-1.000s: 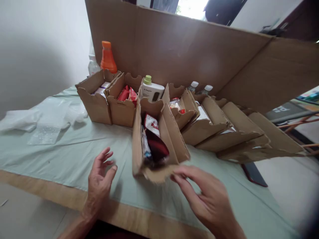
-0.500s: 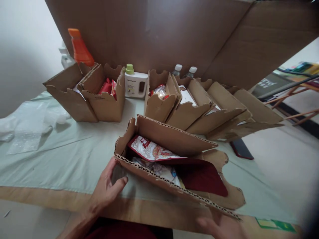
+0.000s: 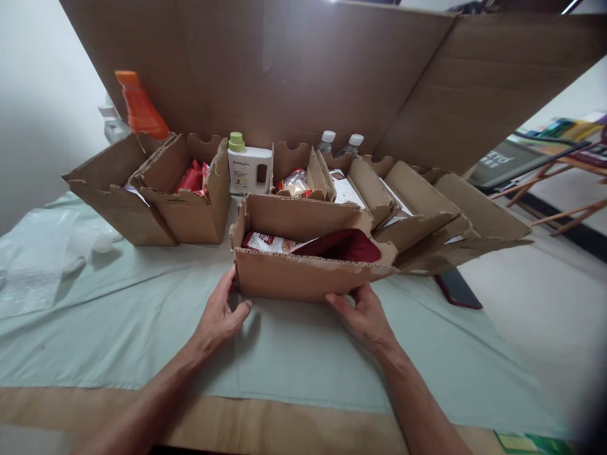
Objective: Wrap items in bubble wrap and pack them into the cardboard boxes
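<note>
A long cardboard box [image 3: 303, 275] lies sideways in front of the row of boxes, with a printed food packet [image 3: 268, 242] and a dark red packet [image 3: 348, 245] inside. At its lower left corner, my left hand [image 3: 222, 309] holds the box, its fingers partly hidden behind the end and its thumb in front. My right hand [image 3: 363, 316] holds the lower right part, its fingertips hidden under or behind the box. Between them the two hands support the box.
Several open cardboard boxes [image 3: 196, 218] stand behind, beside a white jug [image 3: 249, 170]. An orange bottle [image 3: 142, 110] is back left. Clear plastic wrap [image 3: 40, 259] lies left; a dark flat object [image 3: 458, 289] lies right. A cardboard panel [image 3: 284, 69] rises behind.
The long box has moved away from me, towards the row, and turned more parallel to it. Both hands have moved forward with it; my right hand now shows more fully.
</note>
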{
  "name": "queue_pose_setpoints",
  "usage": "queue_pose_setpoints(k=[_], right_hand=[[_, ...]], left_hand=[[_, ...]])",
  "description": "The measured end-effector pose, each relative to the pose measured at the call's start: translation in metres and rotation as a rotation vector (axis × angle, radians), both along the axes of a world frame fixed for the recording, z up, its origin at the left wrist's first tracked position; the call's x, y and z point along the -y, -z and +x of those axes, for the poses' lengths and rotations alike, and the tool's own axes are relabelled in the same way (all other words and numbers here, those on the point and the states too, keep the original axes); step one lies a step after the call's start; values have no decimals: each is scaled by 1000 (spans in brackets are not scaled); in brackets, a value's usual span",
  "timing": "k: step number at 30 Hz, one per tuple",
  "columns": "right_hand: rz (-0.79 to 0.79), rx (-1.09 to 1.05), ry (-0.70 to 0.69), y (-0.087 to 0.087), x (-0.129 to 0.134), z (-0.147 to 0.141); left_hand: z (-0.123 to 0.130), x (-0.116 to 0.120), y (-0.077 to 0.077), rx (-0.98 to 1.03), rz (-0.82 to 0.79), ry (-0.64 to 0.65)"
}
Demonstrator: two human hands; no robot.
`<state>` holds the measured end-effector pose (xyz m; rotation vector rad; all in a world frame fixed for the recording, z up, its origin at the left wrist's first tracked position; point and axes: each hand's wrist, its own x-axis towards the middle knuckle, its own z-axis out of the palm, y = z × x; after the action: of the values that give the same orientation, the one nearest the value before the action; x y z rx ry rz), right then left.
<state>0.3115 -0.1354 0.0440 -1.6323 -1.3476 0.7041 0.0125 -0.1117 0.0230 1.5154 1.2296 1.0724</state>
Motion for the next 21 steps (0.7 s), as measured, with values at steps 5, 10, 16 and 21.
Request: queue_pose_setpoints(k=[5,10,16,21], right_hand=[[-60,108,33,25,11,-3],[-31,221,50,26,15,-4],[22,413,100,38,20,-3],[-16,493,136,43,22,1]], left_hand=[[-1,7,11,-80,31,-97],[-5,12,9,-97,52,-112],[-10,17,12,37,-108,-32],[-13,18,19,68,-169,37]])
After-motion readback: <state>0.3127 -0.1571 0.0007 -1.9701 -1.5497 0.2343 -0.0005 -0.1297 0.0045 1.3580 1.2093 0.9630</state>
